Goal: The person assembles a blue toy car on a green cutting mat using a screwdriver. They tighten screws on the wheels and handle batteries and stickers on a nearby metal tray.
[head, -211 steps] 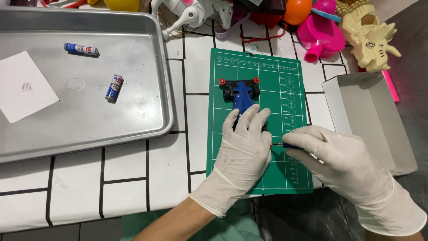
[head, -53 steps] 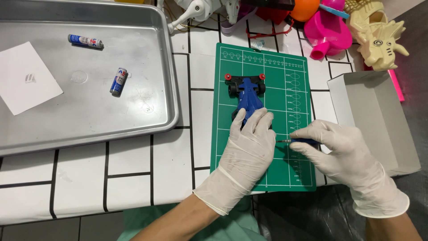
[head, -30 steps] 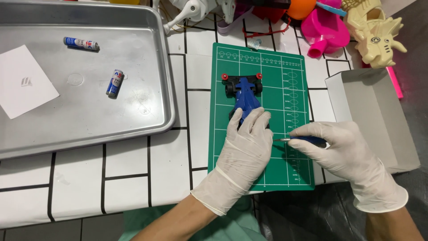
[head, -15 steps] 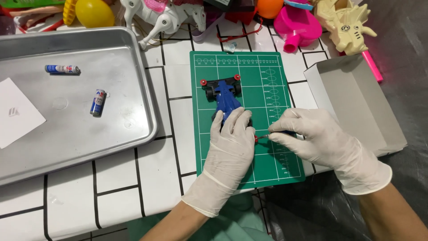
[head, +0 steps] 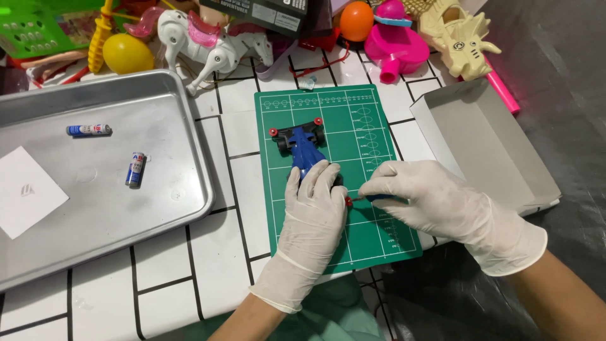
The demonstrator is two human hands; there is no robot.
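Left hand (head: 314, 205): flat, palm down, pressing the blue toy car (head: 303, 148) at frame centre.
Right hand (head: 420, 196): curled, gripping a screwdriver (head: 372, 198) pointed at the car.

White tiled table (head: 214, 252), metal tray (head: 189, 151), green cutting mat (head: 385, 233), open grey box (head: 486, 145), toys

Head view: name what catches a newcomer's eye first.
Two white-gloved hands at the centre: the left hand presses a blue toy car onto a green cutting mat, the right hand holds a small screwdriver beside it. Left, a metal tray holds two batteries.
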